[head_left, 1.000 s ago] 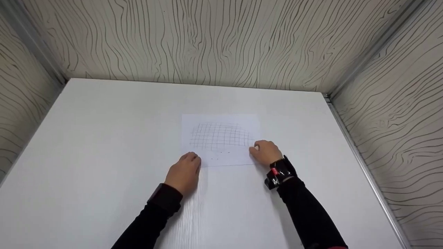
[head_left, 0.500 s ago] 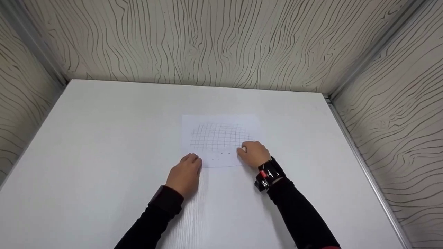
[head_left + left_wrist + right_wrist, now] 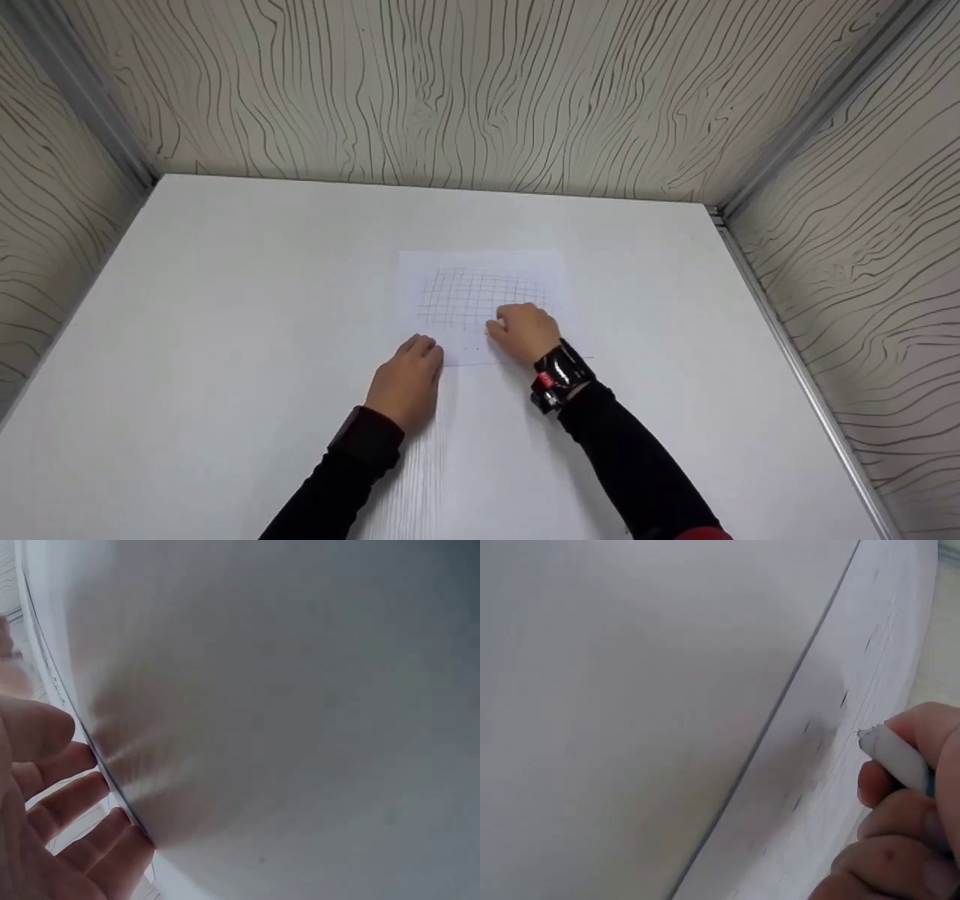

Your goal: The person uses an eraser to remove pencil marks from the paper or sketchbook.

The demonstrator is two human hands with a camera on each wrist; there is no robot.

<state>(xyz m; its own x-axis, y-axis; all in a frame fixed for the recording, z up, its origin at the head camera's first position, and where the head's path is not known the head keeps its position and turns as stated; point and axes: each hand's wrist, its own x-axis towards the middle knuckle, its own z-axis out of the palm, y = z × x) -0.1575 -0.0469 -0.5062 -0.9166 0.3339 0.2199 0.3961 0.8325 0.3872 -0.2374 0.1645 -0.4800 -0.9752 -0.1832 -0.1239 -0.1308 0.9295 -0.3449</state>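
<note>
A white sheet of paper [image 3: 409,262] with a hand-drawn pencil grid lies on the white table. Between thumb and fingers my right hand [image 3: 529,334] pinches a white eraser [image 3: 900,757] with a grey, worn tip. In the head view this hand covers the lower right part of the grid and hides the eraser. The right wrist view shows the eraser's tip close over the sheet, near short leftover pencil dashes [image 3: 844,698]. At the sheet's near left corner my left hand [image 3: 406,379] rests with relaxed fingers; its fingertips [image 3: 97,784] touch along the paper's edge.
The white table [image 3: 247,300] extends around the sheet on all sides. Wood-grain panels [image 3: 450,90] enclose it at the back and both sides, with grey metal rails [image 3: 810,420] along the corners and right edge.
My right hand has slid left across the lower part of the sheet with the eraser, covering some pencil marks near the grid. My left hand has stayed at the corner.
</note>
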